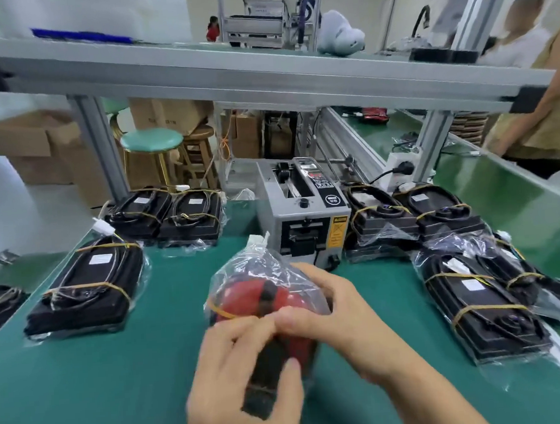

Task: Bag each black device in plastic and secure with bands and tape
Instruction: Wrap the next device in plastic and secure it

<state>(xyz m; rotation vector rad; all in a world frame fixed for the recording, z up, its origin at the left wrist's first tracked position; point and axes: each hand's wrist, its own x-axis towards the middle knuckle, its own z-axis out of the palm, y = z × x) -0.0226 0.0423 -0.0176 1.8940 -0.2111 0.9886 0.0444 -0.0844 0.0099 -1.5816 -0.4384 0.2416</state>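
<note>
A green surface [118, 369] fills the lower view beneath a grey aluminium frame [264, 78]. At its far middle stands a grey tape dispenser [301, 210]. Bagged black devices, each crossed by yellow bands, lie around it: a pair at the far left [170, 215], one at the near left [86, 286], and a cluster on the right [474, 298]. In the centre, near the person, a red and black device in a clear plastic bag [264, 298] is held tilted above the surface, a yellow band [219, 312] round its left side. The right hand [330, 310] curls over the bag from the right, gripping it. The left hand [239, 375] grips the device's near end from below, its fingertips meeting the right thumb on the plastic.
</note>
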